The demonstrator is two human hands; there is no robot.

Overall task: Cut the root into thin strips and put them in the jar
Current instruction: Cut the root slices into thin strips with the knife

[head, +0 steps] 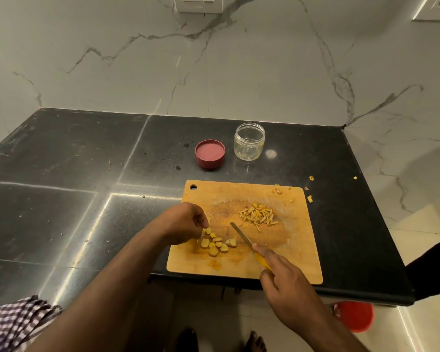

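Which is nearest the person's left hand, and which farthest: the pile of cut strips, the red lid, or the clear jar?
From the left hand, in the head view:
1. Pile of cut strips, to its right on the cutting board.
2. Red lid, beyond the board on the black counter.
3. Clear jar, right of the lid, farthest.

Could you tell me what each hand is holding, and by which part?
Right hand grips the knife by its yellow handle; left hand fingers pinch a root slice.

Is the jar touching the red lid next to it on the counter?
Apart. The head view shows the jar and the red lid side by side with a strip of dark counter plainly visible between them.
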